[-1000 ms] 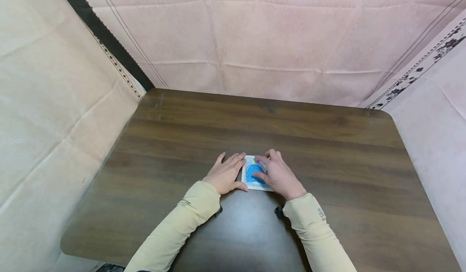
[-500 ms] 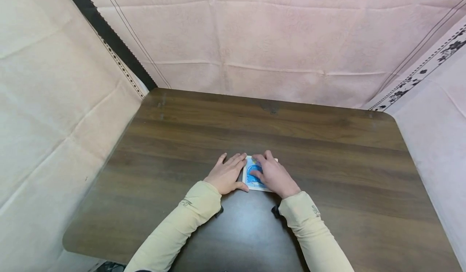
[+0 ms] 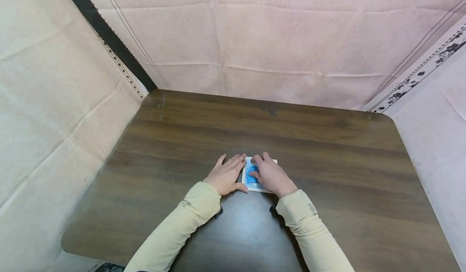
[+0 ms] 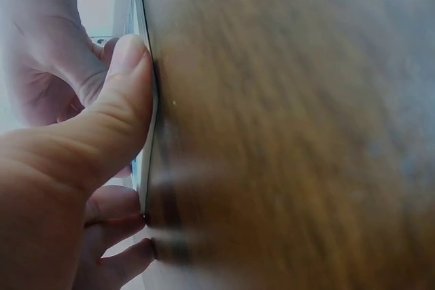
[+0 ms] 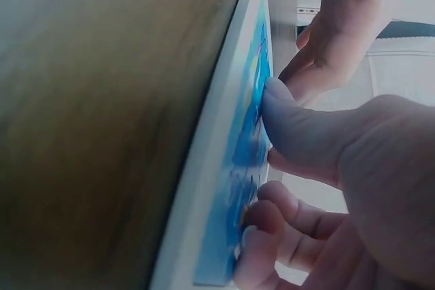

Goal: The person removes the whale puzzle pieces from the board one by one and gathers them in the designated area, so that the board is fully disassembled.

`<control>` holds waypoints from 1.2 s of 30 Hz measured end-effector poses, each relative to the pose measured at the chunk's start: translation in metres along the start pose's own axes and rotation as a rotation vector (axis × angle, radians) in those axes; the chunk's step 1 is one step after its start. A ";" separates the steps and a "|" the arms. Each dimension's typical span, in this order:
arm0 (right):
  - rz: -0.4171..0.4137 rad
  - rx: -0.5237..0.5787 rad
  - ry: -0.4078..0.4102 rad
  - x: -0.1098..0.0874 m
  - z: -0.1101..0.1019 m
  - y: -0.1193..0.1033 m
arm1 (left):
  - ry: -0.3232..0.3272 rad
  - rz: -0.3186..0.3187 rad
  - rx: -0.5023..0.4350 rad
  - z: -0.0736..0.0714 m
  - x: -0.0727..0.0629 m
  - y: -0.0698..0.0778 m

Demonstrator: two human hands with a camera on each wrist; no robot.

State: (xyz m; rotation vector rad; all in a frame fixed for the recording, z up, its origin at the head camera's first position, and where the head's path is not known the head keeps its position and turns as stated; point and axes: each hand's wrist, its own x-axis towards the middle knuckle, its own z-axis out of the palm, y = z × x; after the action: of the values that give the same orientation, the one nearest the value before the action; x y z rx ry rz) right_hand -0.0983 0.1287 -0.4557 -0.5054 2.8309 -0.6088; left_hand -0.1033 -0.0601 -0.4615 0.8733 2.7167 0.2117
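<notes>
A small flat board point(image 3: 246, 183) with a white border and a blue picture lies on the wooden table between the two hands. My left hand point(image 3: 226, 174) is spread along its left side, with the fingers extended and the thumb at the near corner. In the left wrist view the left thumb point(image 4: 126, 93) lies against the board's edge. Over the right part of the board is my right hand point(image 3: 273, 176). Its thumb point(image 5: 289, 117) and bent fingertips point(image 5: 262, 232) touch the picture, spaced apart. Much of the picture is hidden beneath this hand.
The brown table point(image 3: 182, 130) has rounded corners and extends well past both hands. Pale cloth point(image 3: 269, 41) hangs behind it and at both sides. A dark strip point(image 3: 109, 33) runs down the back left corner.
My right hand has shifted slightly left across the board, uncovering its top right corner, and its fingers have drawn closer in. The left hand and the board have stayed put.
</notes>
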 end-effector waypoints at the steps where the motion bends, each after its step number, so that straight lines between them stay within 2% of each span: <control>1: 0.001 -0.001 -0.002 0.000 0.000 0.000 | 0.001 -0.001 0.004 0.000 0.000 0.000; 15: 0.031 -0.008 -0.032 0.002 -0.002 -0.002 | -0.005 -0.015 0.008 0.000 0.000 0.003; 29: 0.092 0.099 -0.080 0.008 -0.004 -0.003 | -0.007 -0.007 0.010 0.001 0.002 0.001; 36: 0.086 0.111 -0.100 0.009 -0.003 -0.001 | -0.005 -0.012 0.001 0.000 0.001 0.001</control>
State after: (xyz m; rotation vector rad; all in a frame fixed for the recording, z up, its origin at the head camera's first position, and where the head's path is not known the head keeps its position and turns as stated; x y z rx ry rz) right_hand -0.1074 0.1257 -0.4542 -0.3807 2.6917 -0.6986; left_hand -0.1037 -0.0586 -0.4614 0.8567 2.7164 0.2054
